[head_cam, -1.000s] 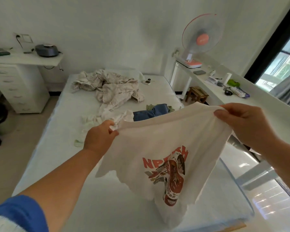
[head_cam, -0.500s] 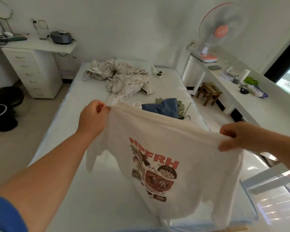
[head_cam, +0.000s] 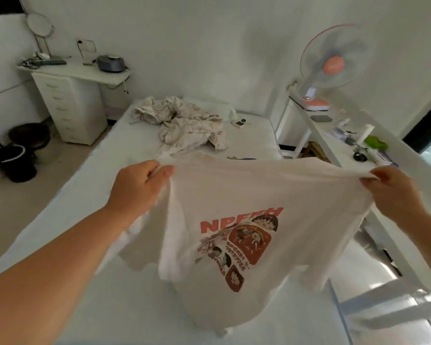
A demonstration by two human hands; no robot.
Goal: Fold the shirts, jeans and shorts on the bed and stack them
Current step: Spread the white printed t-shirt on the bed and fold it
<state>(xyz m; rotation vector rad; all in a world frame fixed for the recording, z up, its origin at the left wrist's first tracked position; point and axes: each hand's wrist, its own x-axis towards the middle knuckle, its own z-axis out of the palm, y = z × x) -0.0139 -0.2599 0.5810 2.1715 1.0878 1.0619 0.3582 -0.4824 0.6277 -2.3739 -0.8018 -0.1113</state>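
A white T-shirt with a red cartoon print hangs spread in the air above the white bed. My left hand pinches its upper left corner and my right hand pinches its upper right corner, stretching the top edge flat between them. The lower hem droops toward the mattress. A crumpled cream cloth lies at the far end of the bed. The blue garments behind the shirt are almost fully hidden; only a sliver shows above its top edge.
A white drawer unit with a desk top stands at the far left, black bins on the floor beside it. A long white shelf with a pink fan and small items runs along the right. A remote lies on the bed.
Both hands have moved apart and levelled out, pulling the shirt's top edge taut and wide. The shirt now covers the blue garments, and the print faces me upright.
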